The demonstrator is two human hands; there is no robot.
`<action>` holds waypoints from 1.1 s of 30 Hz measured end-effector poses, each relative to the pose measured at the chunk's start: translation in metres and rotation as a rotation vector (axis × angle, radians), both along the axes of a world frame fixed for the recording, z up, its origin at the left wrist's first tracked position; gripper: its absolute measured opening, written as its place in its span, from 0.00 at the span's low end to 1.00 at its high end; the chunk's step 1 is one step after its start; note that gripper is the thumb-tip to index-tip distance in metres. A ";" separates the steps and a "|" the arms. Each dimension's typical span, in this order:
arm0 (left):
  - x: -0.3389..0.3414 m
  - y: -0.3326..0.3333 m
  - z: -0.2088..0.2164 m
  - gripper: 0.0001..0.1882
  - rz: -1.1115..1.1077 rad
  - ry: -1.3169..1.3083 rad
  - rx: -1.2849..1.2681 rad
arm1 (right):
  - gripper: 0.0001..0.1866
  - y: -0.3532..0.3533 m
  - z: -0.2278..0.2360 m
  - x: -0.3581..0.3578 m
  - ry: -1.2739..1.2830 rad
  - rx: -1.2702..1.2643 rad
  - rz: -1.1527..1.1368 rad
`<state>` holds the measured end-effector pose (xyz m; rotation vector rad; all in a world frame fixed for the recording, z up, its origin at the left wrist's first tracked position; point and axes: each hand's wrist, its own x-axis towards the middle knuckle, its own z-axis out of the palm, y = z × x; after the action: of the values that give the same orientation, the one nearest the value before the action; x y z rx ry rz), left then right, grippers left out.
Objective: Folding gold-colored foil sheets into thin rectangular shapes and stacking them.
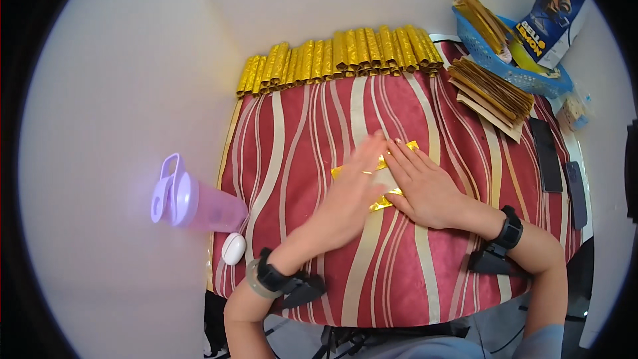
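Observation:
A small sheet of gold foil paper with a pale middle (381,205) lies on the striped cloth, mostly hidden beneath my hands. My right hand (426,191) rests flat over its right part, fingers stretched out. My left hand (347,201) is over the left part, a little smeared by motion, with its fingers extended toward the right fingertips. Neither hand grips anything. Beyond them, a long row of rolled gold paper tubes (339,56) is stacked along the table's far edge.
Folded brown-gold papers (495,96) lie at the far right, beside a blue basket (488,60) holding more papers and a dark blue package (550,16). Two dark phones (547,154) sit along the right edge. At left are a purple bottle (212,205) and a white oval case (233,248).

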<state>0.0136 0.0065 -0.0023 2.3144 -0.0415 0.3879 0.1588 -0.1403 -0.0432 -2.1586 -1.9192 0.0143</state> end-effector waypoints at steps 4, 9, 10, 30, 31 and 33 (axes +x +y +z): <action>0.028 -0.035 -0.033 0.38 0.001 0.107 0.161 | 0.35 0.002 0.005 0.002 -0.033 -0.134 0.073; 0.026 -0.034 -0.031 0.44 0.043 0.254 0.336 | 0.36 0.000 0.002 0.002 -0.102 -0.095 0.025; 0.023 -0.033 -0.031 0.43 0.086 0.272 0.327 | 0.36 -0.001 0.001 0.001 -0.100 -0.096 0.026; -0.017 0.003 -0.034 0.35 0.202 0.333 0.550 | 0.35 -0.023 0.010 0.024 -0.125 -0.070 -0.035; -0.017 0.003 -0.035 0.35 0.205 0.326 0.570 | 0.35 -0.023 0.010 0.024 -0.126 -0.061 -0.034; -0.018 0.002 -0.037 0.35 0.210 0.318 0.595 | 0.35 -0.021 0.013 0.021 -0.161 -0.073 -0.048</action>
<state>-0.0046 0.0088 -0.0389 2.9564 0.2799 0.1081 0.1794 -0.1613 -0.0307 -2.3171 -1.9805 -0.1028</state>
